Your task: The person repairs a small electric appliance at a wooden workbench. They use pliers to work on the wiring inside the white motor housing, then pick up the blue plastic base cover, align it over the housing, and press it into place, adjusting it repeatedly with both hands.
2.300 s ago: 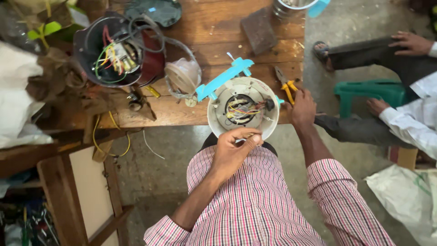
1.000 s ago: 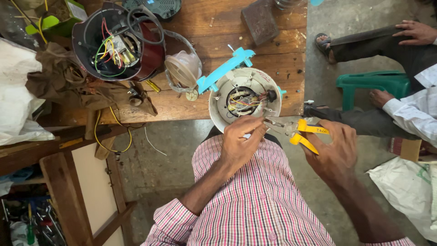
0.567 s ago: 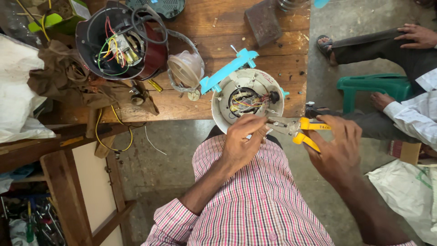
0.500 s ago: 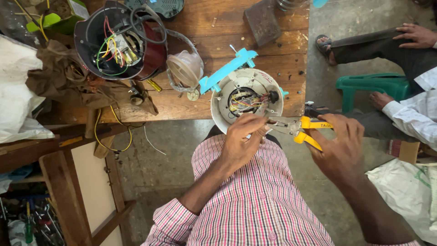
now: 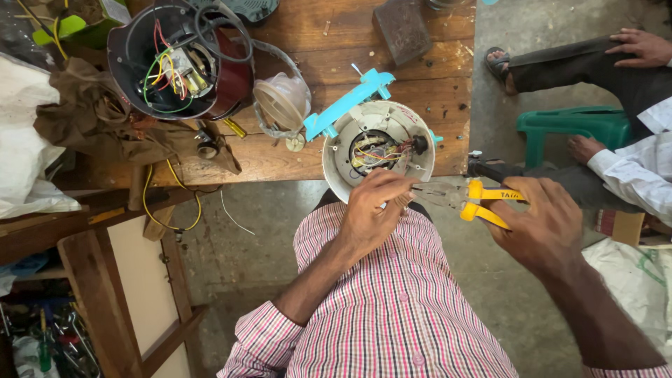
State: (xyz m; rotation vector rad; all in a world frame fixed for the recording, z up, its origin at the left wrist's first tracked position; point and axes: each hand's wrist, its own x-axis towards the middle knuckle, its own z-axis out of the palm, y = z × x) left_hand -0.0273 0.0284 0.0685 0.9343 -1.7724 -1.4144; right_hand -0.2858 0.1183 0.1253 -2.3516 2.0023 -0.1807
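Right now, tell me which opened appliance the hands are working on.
The white round one at the bench edge, under the left hand; the dark red one sits untouched.

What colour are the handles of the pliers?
Yellow; the pliers show best in the head view, in the right hand.

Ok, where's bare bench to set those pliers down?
Bare wood lies between the white round housing and the dark block, along the wooden bench right edge. Left is crowded: the open dark motor casing, brown cloth, clear plastic part.
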